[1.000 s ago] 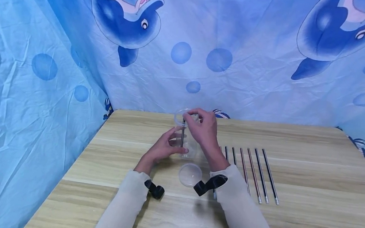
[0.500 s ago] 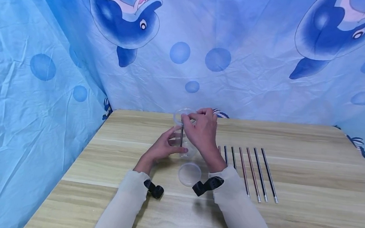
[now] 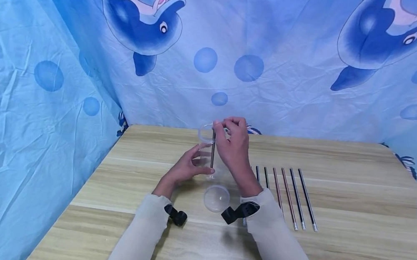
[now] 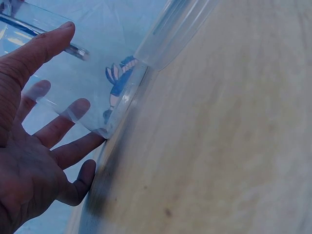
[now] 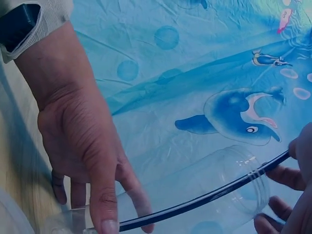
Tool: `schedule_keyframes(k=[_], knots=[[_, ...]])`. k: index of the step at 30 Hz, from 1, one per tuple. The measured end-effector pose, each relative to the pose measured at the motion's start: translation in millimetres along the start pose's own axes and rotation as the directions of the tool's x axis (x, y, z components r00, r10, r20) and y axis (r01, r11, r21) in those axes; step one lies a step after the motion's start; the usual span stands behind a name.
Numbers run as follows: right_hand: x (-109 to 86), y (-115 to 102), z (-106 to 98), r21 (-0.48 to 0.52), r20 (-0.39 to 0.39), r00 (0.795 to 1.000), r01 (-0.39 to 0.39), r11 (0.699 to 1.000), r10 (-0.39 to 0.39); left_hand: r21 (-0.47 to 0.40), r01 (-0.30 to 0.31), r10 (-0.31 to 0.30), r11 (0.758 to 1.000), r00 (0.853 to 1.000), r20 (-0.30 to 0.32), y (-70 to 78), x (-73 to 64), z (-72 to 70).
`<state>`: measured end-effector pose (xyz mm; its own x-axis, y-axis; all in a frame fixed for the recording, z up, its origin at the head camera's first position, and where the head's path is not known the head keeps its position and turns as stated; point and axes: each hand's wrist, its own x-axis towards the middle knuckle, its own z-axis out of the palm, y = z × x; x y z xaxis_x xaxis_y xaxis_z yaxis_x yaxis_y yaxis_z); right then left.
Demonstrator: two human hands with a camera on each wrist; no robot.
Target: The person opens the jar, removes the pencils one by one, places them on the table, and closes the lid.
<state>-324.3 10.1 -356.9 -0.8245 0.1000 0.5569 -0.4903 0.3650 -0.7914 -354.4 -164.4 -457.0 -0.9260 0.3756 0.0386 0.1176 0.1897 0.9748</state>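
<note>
A clear plastic jar (image 3: 219, 158) stands on the table, its open mouth facing up. My left hand (image 3: 187, 167) holds it from the left, thumb in front and fingers spread round the far side. My right hand (image 3: 234, 145) is over the mouth and pinches the upper end of a dark striped pencil (image 3: 212, 153). That pencil hangs nearly upright inside the jar, its silvery lower end (image 4: 77, 51) showing through the wall in the left wrist view. In the right wrist view, the right hand's fingers (image 5: 285, 178) are at the threaded rim.
A round translucent lid (image 3: 217, 198) lies on the wooden table (image 3: 357, 194) in front of the jar. Several dark and reddish pencils (image 3: 302, 193) lie in a row to the right, partly hidden by the right forearm. A blue dolphin-print curtain (image 3: 271, 102) hangs behind.
My right hand dips slightly at the jar's mouth, then rises and shifts a little right, moving the pencil rightward inside the jar. The left hand and jar stay in place.
</note>
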Motion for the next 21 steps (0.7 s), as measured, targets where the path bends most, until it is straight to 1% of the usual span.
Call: schedule_keyframes(k=[5, 9, 12, 16, 18, 21], knots=[[1.6, -3.8, -4.3, 0.067, -0.056, 0.998, 0.039, 0.997, -0.035, 0.016, -0.013, 0.013, 1.0, 1.0, -0.009, -0.1, 0.2, -0.4], [2.7, -5.4, -7.6, 0.14, -0.079, 0.993, 0.102, 0.985, -0.092, 0.004, -0.022, 0.022, 1.0, 1.0, -0.001, -0.3, 0.3, -0.4], [3.4, -6.7, -8.9, 0.251, -0.055, 0.992, 0.127, 0.96, -0.117, -0.016, -0.023, 0.023, 1.0, 1.0, 0.005, 0.2, -0.2, -0.1], [3.6, -8.1, -8.3, 0.413, -0.002, 0.991, 0.121, 0.902, -0.132, -0.041, -0.019, 0.02, 0.999, 1.0, 0.008, 0.8, -0.4, 0.2], [3.7, -7.5, -7.1, 0.452, -0.003, 0.989, 0.131, 0.882, -0.145, -0.05, -0.021, 0.021, 0.999, 1.0, 0.014, 1.1, -0.1, 0.6], [2.9, -6.7, -5.4, 0.454, -0.042, 0.984, 0.174, 0.874, -0.174, -0.047, -0.02, 0.021, 0.999, 0.999, 0.026, 2.5, 0.2, 1.0]])
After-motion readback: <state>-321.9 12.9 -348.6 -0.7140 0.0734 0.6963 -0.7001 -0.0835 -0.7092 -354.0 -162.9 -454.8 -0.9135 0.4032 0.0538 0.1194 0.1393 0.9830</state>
